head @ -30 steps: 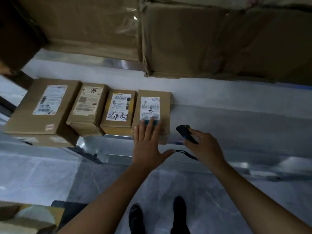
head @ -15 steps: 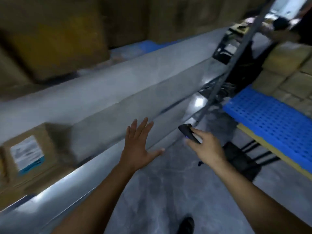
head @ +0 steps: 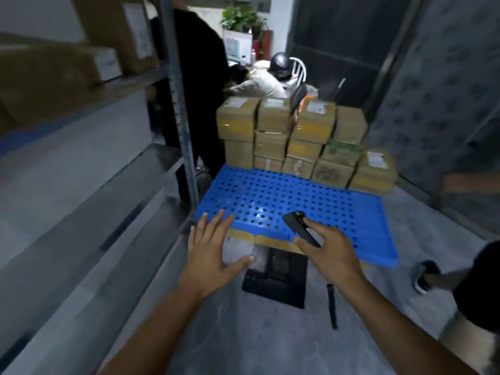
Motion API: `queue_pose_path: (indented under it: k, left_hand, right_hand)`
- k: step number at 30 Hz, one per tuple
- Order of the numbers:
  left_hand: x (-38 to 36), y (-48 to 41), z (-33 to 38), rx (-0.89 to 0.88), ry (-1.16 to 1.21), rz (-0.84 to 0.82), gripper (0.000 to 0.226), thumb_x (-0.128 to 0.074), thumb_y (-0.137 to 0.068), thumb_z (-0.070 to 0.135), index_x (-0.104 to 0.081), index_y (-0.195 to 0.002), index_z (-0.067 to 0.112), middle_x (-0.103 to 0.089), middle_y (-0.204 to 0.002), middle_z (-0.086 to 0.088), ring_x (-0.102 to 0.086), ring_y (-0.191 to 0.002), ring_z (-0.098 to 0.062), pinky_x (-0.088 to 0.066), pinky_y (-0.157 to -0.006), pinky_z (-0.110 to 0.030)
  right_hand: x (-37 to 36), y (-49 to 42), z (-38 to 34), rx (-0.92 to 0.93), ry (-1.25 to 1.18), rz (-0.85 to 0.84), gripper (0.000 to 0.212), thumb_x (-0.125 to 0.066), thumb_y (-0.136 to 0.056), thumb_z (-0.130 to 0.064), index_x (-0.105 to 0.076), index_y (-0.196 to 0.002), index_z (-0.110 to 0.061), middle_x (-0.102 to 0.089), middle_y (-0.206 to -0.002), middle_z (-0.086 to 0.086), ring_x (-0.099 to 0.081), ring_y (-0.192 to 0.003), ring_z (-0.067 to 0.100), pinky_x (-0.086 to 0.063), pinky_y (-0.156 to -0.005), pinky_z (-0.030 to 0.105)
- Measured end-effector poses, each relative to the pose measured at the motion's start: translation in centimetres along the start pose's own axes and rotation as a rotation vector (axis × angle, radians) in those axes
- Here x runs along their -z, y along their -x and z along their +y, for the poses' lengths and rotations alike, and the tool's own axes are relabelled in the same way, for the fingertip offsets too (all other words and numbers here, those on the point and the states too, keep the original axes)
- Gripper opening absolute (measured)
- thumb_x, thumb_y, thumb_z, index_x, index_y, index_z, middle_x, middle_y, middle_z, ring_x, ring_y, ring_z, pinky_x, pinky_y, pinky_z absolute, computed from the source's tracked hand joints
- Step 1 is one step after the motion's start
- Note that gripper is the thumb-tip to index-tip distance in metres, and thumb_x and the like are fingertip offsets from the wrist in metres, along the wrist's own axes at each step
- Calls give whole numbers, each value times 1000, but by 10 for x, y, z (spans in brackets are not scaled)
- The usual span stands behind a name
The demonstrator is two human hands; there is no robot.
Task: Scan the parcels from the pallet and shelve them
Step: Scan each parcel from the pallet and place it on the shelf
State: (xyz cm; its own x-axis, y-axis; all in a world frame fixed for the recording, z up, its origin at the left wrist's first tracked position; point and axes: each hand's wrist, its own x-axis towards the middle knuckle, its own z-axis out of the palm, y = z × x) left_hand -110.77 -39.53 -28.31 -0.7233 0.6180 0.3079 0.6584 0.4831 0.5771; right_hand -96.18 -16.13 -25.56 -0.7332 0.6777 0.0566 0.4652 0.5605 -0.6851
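Observation:
A blue perforated pallet (head: 270, 196) lies on the floor ahead of me. Several brown cardboard parcels (head: 297, 136) with white labels are stacked along its far edge. My right hand (head: 328, 253) grips a small black scanner (head: 300, 228), its strap hanging below the wrist. My left hand (head: 213, 253) is held out flat with fingers spread and holds nothing. The metal shelf (head: 89, 185) runs along my left side.
A shelf upright (head: 181, 104) stands between the shelf and the pallet. A black flat object (head: 276, 277) lies on the floor before the pallet. A person in black stands behind the upright; another person's leg and shoe (head: 427, 274) are at the right. Large boxes (head: 54, 77) fill the upper shelf.
My view has swung right from the shelved parcels to the pallet. My left hand has left the parcel on the shelf. The scanner stays in my right hand.

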Motion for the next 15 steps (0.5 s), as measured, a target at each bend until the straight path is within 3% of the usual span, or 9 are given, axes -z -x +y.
queue_pose_path:
  k: [8, 12, 15]
  left_hand:
    - [-82, -129, 49, -172, 115, -177, 98, -47, -76, 87, -26, -157, 37, -17, -166, 13, -6, -157, -17, -10, -126, -50]
    - [-128, -196, 54, -202, 169, -267, 99, -41, -76, 95, -19, -158, 44, -7, -168, 18, -1, -156, -11, -15, -126, -52]
    - [-161, -249, 65, -223, 196, -351, 97, -39, -77, 95, -14, -158, 48, -2, -167, 23, -1, -156, -10, -19, -124, -55]
  right_hand:
    - [71, -82, 60, -143, -50, 118, 63, -69, -86, -55, -51, -144, -37, -60, -130, 6, -65, -93, 20, -55, -81, 39]
    - [87, -130, 82, -197, -15, 149, 63, -67, -90, -51, -47, -147, -35, -64, -104, 11, -60, -58, 15, -39, -47, 17]
    - [97, -165, 92, -223, 12, 194, 62, -68, -91, -46, -48, -147, -31, -66, -92, 9, -57, -54, 11, -42, -47, 24]
